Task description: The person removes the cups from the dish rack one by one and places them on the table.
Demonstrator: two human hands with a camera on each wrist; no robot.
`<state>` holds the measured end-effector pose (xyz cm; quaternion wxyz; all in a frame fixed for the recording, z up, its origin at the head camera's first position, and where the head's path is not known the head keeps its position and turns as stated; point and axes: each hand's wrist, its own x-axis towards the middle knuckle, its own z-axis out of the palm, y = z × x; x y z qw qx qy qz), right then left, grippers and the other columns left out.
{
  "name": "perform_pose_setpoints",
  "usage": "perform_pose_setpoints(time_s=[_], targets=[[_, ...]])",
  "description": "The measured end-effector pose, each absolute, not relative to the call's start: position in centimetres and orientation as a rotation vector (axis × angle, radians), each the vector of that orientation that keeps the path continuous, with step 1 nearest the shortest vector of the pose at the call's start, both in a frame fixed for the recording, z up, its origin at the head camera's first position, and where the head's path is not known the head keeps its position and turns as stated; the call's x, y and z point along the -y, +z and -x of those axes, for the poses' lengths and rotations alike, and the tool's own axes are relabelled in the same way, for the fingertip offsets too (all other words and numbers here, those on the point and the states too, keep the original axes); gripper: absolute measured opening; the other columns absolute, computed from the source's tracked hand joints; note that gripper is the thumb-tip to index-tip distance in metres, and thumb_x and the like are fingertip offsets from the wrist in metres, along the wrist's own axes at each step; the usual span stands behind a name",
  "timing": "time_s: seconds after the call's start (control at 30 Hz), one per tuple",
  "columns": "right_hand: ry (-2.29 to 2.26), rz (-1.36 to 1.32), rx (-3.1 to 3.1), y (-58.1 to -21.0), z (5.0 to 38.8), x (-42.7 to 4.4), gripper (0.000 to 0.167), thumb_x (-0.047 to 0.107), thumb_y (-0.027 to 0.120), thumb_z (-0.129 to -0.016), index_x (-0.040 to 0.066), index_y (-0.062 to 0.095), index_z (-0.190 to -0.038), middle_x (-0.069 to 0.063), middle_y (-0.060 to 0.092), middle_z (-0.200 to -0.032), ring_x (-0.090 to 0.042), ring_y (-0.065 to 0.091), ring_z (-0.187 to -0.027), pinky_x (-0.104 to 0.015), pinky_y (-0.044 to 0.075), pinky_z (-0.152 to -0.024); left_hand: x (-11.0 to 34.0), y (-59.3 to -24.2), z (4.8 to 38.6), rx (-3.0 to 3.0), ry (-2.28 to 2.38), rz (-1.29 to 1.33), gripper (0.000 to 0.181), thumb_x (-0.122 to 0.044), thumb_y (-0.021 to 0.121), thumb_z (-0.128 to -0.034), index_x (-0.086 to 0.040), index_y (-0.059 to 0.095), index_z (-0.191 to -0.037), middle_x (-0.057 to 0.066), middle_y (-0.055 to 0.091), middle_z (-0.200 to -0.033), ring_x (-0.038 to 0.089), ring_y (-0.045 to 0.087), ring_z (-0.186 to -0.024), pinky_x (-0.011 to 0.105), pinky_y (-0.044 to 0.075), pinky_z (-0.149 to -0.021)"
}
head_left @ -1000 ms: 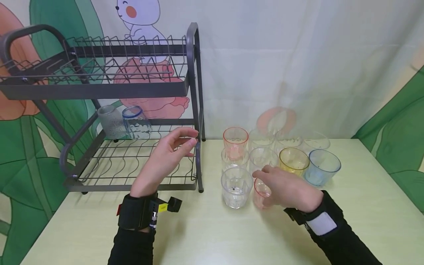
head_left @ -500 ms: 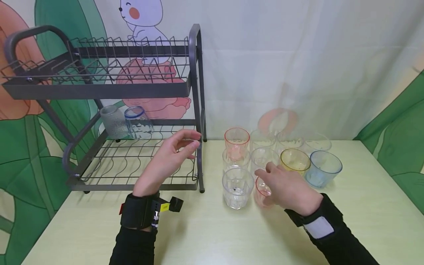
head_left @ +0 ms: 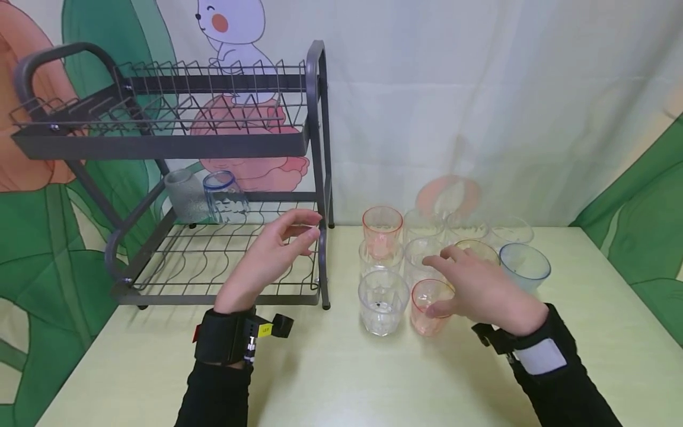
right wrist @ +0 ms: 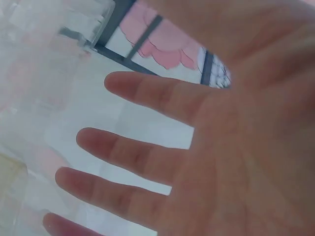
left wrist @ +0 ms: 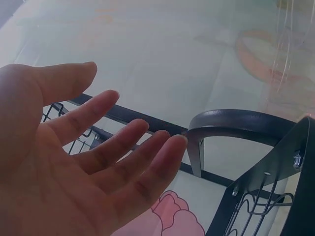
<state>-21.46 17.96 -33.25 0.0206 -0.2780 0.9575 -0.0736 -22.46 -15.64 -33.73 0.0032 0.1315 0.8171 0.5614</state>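
Note:
In the head view my right hand [head_left: 480, 290] hovers with fingers spread over the near side of a group of glasses, holding nothing. Nearest to its thumb stands a small pink glass with a red rim [head_left: 425, 320]; whether the thumb touches it I cannot tell. Beside that glass on the left is a clear faceted glass [head_left: 381, 308]. Partly hidden behind the hand is a yellow glass [head_left: 480, 249]. My left hand [head_left: 272, 255] is held in front of the dish rack's right post, loosely bent and holding nothing; the left wrist view shows its bare palm [left wrist: 93, 172].
The two-tier dark dish rack [head_left: 160, 145] stands at the left. On its lower shelf lean a frosted glass [head_left: 187, 198] and a blue-rimmed glass [head_left: 226, 201]. A blue glass [head_left: 525, 267] and another red-rimmed glass [head_left: 382, 231] stand among several clear glasses. A curtain [head_left: 480, 89] hangs behind.
My right hand has drawn back to the right from the pink glass, uncovering its red rim, and now covers part of the yellow glass. The left hand stays nearly where it was.

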Motion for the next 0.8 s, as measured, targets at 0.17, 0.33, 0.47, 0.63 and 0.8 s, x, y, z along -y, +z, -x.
perform_pose_setpoints(time_s=[0.17, 0.33, 0.47, 0.63, 0.8], targets=[[-0.369, 0.815, -2.973, -31.7, 21.8, -19.2, 0.081, 0.051, 0.081, -0.075, 0.009, 0.053, -0.139, -0.022, 0.049, -0.132, -0.042, 0.049, -0.118, -0.055, 0.05, -0.083, 16.0, -33.5, 22.4, -2.592, 1.732, -0.39, 0.044, -0.038, 0.059, -0.0985, -0.019, 0.052, -0.137, -0.003, 0.054, -0.132, 0.018, 0.054, -0.115, 0.041, 0.05, -0.09], [-0.451, 0.78, -2.981, -31.0, 22.1, -20.5, 0.085, 0.053, 0.079, -0.077, 0.007, 0.049, -0.141, -0.024, 0.045, -0.138, -0.043, 0.044, -0.124, -0.057, 0.048, -0.09, 16.9, -34.1, 22.1, -2.637, 1.701, -0.331, 0.047, -0.043, 0.058, -0.098, -0.02, 0.051, -0.138, -0.005, 0.052, -0.134, 0.017, 0.047, -0.124, 0.044, 0.041, -0.102], [-0.488, 0.772, -3.004, -30.5, 21.9, -21.2, 0.084, 0.055, 0.077, -0.078, 0.008, 0.049, -0.141, -0.023, 0.046, -0.135, -0.04, 0.046, -0.122, -0.056, 0.048, -0.089, 17.9, -34.6, 22.2, -2.686, 1.64, -0.29, 0.049, -0.044, 0.057, -0.0979, -0.021, 0.049, -0.14, -0.003, 0.049, -0.139, 0.017, 0.04, -0.132, 0.048, 0.034, -0.107], [-0.56, 0.776, -2.983, -29.9, 21.5, -21.4, 0.077, 0.051, 0.074, -0.084, 0.011, 0.046, -0.144, -0.021, 0.045, -0.136, -0.038, 0.045, -0.124, -0.058, 0.043, -0.096, 19.8, -34.3, 23.2, -2.715, 1.535, -0.25, 0.053, -0.045, 0.056, -0.0983, -0.02, 0.045, -0.144, 0.002, 0.044, -0.145, 0.023, 0.036, -0.136, 0.052, 0.035, -0.106], [-0.662, 0.74, -2.957, -29.4, 21.0, -21.0, 0.073, 0.051, 0.068, -0.088, 0.015, 0.043, -0.146, -0.015, 0.043, -0.141, -0.033, 0.046, -0.126, -0.055, 0.041, -0.099, 21.7, -33.2, 24.4, -2.753, 1.375, -0.271, 0.057, -0.045, 0.054, -0.0991, -0.017, 0.04, -0.147, 0.01, 0.04, -0.147, 0.03, 0.034, -0.137, 0.054, 0.037, -0.104]])
